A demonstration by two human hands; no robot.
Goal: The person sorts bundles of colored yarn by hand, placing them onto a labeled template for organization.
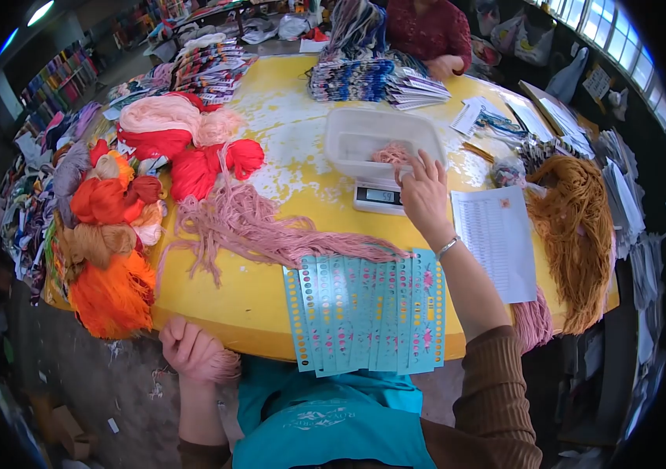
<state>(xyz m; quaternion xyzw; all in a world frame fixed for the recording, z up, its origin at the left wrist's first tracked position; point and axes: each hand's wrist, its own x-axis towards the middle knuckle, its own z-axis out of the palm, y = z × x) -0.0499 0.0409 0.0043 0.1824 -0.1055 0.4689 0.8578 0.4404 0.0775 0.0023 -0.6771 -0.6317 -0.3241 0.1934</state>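
At the right, my right hand (425,205) reaches over the near rim of a white plastic tub (344,141), thumb and forefinger pinched at a small bundle of pink thread (391,152) inside it. The tub rests on a digital scale (380,197) with a lit display. Below the table's front edge, my left hand (191,349) is closed, with pale pink strands (223,366) showing at its lower side. A long hank of dusty pink thread (270,230) stretches across the table. Its right end lies over a row of turquoise punched cards (364,313), which overhang the front edge.
Red and pale pink hanks (159,121) and orange hanks (114,289) pile up at the left. A printed sheet (493,242) and a brown hank (575,234) lie at the right. Across the yellow table (278,86), a person (430,35) sits behind stacked thread cards (352,78).
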